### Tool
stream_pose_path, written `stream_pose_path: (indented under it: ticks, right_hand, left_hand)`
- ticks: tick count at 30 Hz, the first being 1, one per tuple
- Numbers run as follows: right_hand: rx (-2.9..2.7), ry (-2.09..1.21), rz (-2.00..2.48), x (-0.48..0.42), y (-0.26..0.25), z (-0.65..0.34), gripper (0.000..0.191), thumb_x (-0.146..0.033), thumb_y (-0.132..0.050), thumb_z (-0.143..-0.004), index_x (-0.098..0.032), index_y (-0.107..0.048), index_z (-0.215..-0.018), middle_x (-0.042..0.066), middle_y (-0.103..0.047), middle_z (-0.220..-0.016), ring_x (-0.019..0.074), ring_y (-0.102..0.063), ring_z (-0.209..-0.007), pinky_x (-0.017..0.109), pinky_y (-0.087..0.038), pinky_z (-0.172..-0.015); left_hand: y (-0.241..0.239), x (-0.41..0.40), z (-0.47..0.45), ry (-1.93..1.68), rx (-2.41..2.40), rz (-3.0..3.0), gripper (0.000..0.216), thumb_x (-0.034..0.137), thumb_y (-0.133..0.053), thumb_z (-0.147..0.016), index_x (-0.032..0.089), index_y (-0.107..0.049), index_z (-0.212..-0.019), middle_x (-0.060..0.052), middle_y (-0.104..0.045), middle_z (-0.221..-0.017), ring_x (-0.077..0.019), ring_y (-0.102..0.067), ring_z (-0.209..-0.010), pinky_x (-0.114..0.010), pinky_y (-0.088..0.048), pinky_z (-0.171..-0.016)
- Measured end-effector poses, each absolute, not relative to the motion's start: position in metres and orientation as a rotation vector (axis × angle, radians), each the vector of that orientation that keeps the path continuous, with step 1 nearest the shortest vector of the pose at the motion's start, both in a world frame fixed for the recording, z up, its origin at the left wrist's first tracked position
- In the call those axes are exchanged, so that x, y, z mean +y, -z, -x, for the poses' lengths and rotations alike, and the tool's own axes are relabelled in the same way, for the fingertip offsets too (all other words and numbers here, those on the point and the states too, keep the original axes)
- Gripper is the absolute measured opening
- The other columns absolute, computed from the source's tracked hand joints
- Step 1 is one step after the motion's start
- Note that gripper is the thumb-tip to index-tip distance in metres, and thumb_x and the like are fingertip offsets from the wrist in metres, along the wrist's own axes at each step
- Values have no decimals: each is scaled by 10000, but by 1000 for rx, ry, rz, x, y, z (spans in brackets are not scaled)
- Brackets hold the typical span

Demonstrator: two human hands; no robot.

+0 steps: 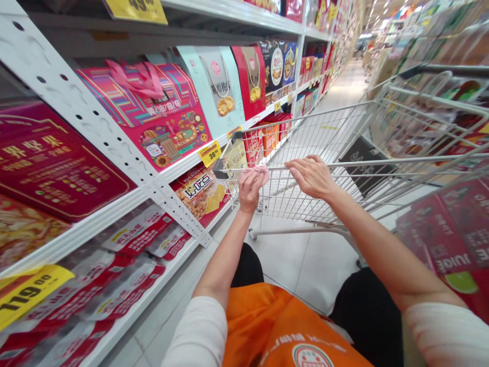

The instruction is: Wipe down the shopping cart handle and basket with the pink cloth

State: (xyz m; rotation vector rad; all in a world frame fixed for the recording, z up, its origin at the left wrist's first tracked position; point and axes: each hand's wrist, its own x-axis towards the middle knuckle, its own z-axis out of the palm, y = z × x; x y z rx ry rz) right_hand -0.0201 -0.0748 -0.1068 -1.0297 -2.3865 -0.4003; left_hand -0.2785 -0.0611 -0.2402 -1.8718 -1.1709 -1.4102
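My left hand [249, 189] is closed on a pink cloth [263, 173] and presses it against the top rail of a wire shopping cart [359, 164], near the dark plastic corner piece. Farther right along that rail, my right hand [311, 176] is laid over the bar with its fingers bent around it. Part of the rail is hidden under both hands. Through the wire mesh the floor and the shelf goods show. A dark panel with faint print [367, 165] is at the cart's far end.
On the left, white metal shelving [153, 186] holds gift boxes, including a pink striped box [171, 132] and a pale green box [219, 84]. Yellow price tags [210, 153] hang from its edges. Red juice cartons [451, 229] are stacked at right. An aisle [346, 86] runs ahead.
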Motion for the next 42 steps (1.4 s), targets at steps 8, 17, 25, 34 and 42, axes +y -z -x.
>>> stream_pose_path:
  ticks: [8, 17, 25, 34, 42]
  right_hand:
    - [-2195, 579, 1563, -75, 104, -22, 540, -403, -216, -1057, -173, -694, -959, 109, -749, -926, 222, -584, -830, 363, -246, -772]
    - [-2203, 613, 1491, -75, 106, -19, 510, -391, -245, -1057, -178, -677, -890, 90, -749, -913, 201, -587, -797, 350, -242, -748]
    - [-2228, 544, 1509, -80, 105, -20, 522, -407, -225, -1067, -189, -681, -939, 87, -752, -967, 210, -609, -856, 350, -253, -770]
    - [-2393, 471, 1535, -84, 86, -28, 544, -405, -178, -1078, -213, -686, -1050, 68, -759, -1043, 196, -654, -872, 327, -264, -717]
    - [-2219, 508, 1845, -78, 77, -85, 668, -441, -146, -1058, -187, -764, -1043, 132, -787, -1002, 248, -698, -909, 341, -317, -731]
  left_hand:
    - [285, -40, 237, 1432, -1419, 1768, 411, 413, -478, -1033, 199, -668, -1328, -184, -611, -1386, -269, -414, -1479, -535, -270, -1259]
    - [258, -46, 238, 1506, -1293, 1772, 381, 333, -388, -1067, 274, -733, -1217, -118, -679, -1142, -219, -564, -1267, -419, -422, -1152]
    - [272, -59, 220, 1453, -1217, 1759, 347, 237, -428, -1052, 265, -758, -1155, -109, -699, -1064, -218, -596, -1123, -381, -478, -1015]
    - [238, -66, 200, 1424, -1081, 1857, 314, 250, -500, -1037, 314, -686, -1281, -87, -678, -1170, -217, -560, -1228, -383, -436, -1066]
    - [261, -66, 196, 1328, -1180, 1900, 359, 284, -406, -1063, 260, -739, -1196, -118, -725, -1095, -216, -621, -1129, -372, -499, -977]
